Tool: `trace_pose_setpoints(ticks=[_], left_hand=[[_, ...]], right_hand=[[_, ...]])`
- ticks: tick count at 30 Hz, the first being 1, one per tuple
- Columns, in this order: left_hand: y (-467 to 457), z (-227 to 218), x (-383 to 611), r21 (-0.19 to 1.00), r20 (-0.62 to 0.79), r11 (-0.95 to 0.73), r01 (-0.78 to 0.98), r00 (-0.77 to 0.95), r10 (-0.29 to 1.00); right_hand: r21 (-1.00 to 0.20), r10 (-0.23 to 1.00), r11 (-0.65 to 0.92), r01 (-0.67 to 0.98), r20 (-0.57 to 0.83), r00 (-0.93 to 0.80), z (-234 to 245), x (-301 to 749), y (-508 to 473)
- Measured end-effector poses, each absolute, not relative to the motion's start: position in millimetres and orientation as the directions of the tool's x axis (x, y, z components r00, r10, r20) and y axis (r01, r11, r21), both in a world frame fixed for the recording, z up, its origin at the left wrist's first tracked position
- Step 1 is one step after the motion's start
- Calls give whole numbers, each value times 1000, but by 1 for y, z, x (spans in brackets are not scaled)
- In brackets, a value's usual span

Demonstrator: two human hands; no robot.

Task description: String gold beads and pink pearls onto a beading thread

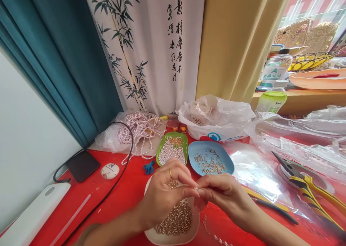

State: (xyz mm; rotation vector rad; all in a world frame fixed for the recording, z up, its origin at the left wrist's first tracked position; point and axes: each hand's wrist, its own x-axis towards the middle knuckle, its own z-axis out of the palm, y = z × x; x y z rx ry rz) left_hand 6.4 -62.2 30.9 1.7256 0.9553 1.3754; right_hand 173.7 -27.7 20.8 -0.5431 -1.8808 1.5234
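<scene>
My left hand (164, 188), with a ring on one finger, pinches a small white pearl bead (196, 189) between thumb and fingertip. Meeting it there, my right hand (229, 193) has its thumb and forefinger pressed together at the bead; whatever else it grips is too small to make out. Both hands are above a white dish (198, 227) of gold beads (175, 220), partly hidden by my left hand. Behind stand a green dish (159, 150) of pearl and gold beads and a blue dish (192, 154) with small metal pins. A beaded chain (216, 238) lies below my right hand.
Yellow-and-black pliers (305, 184) and a dark-handled tool (275, 209) lie right. Pearl strands (135, 129) and a plastic bag (216, 120) are behind. On the left are a phone (83, 166), a black cable (119, 179) and a white device (38, 213). Bottles (272, 98) stand back right.
</scene>
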Motion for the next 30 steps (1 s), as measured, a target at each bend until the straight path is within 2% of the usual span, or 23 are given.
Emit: trace_pose_setpoints(ticks=[7, 18, 22, 24, 27, 30], left_hand=[[-63, 32, 6, 863, 461, -484, 147, 167, 872], [-64, 33, 6, 845, 465, -492, 209, 167, 869], [-64, 35, 6, 861, 441, -469, 199, 170, 881], [-63, 35, 6, 876, 425, -451, 174, 167, 890], [-60, 33, 5, 908, 390, -407, 104, 147, 909], [-56, 29, 5, 947, 318, -322, 13, 115, 941]], right_hand=[[-974, 687, 219, -56, 195, -701, 24, 173, -28], [-960, 681, 279, -12, 207, -703, 28, 174, -30], [-963, 673, 265, -45, 218, -707, 27, 173, -29], [-976, 675, 210, -62, 190, -713, 25, 173, -28], [-993, 659, 45, -105, 109, -744, 23, 173, -26], [-980, 645, -84, -179, 83, -760, 23, 172, -25]])
